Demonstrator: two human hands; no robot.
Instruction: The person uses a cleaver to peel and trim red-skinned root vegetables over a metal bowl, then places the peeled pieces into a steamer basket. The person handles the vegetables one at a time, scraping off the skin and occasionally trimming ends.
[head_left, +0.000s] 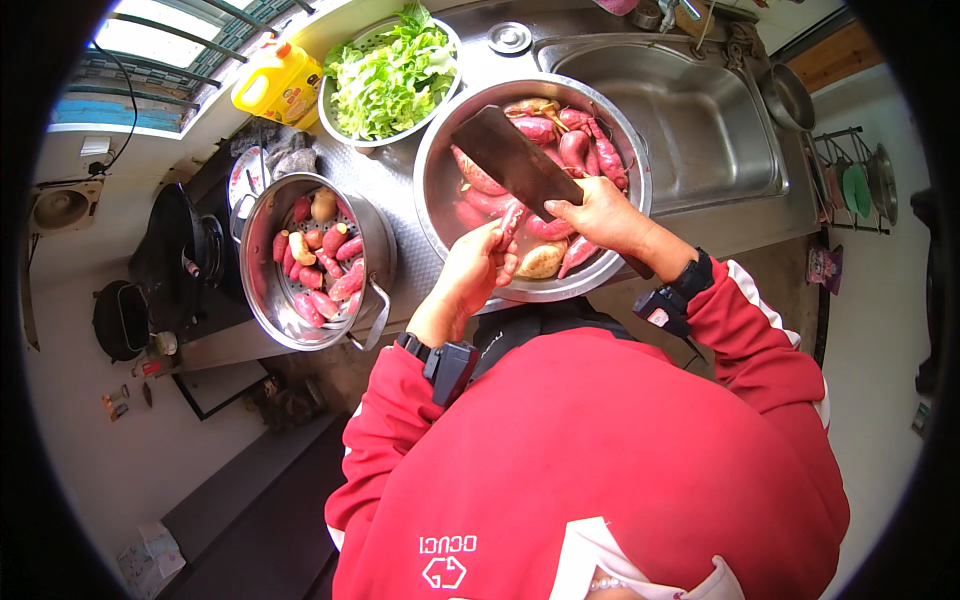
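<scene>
Over the near side of a wide steel basin, my left hand grips a small red sweet potato that has pale scraped patches. My right hand is closed around a dark cleaver, its broad blade slanting up and left across the basin. The blade sits just above the held sweet potato; whether they touch I cannot tell. Several red sweet potatoes and a tan tuber lie in cloudy water below. To the left stands a steel steamer pot with cut sweet potatoes on its perforated bottom.
Behind the pot and basin are a colander of leafy greens and a yellow jug. A steel sink adjoins the basin on the right. A black wok stands at the far left. The pot's handle juts towards me.
</scene>
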